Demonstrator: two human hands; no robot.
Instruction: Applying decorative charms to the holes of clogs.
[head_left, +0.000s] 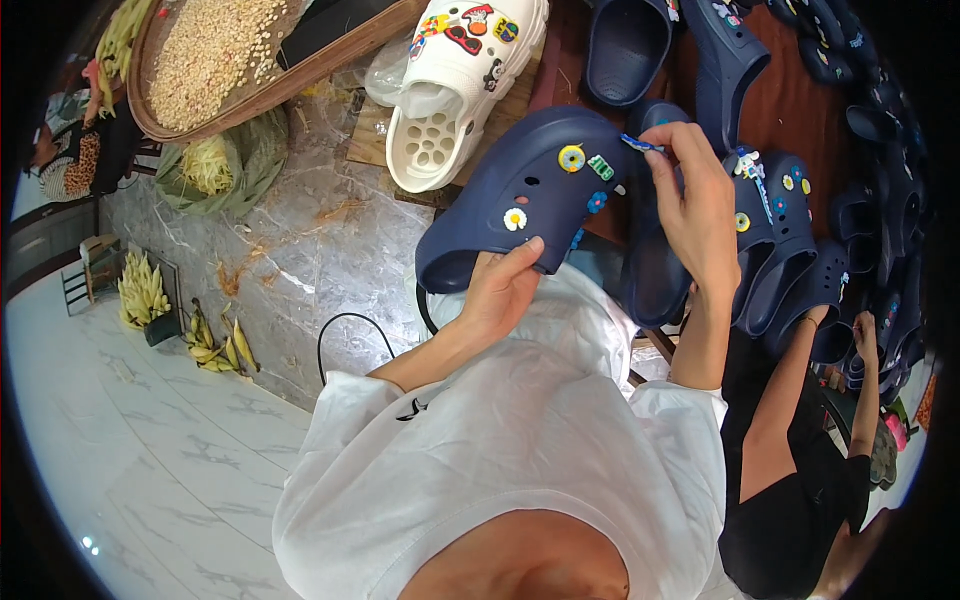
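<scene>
A navy clog (465, 200) is held up in front of me, toe to the upper right. My left hand (503, 292) grips it at the opening, thumb on the outside and the other fingers hidden inside. Flower, ring-shaped and green charms sit on its upper, and some holes are bare. My right hand (690, 190) pinches a small blue shoe charm (638, 144) between thumb and finger, close to the clog's toe side. Behind the right hand lies another navy clog (655, 270).
A white clog (430, 130) with charms stands on a wooden board at the back. Many navy clogs (790, 215) crowd the brown table on the right, where a co-worker's arms (785, 410) reach in. A tray (345, 55) of kernels and a bag (225, 170) stand back left.
</scene>
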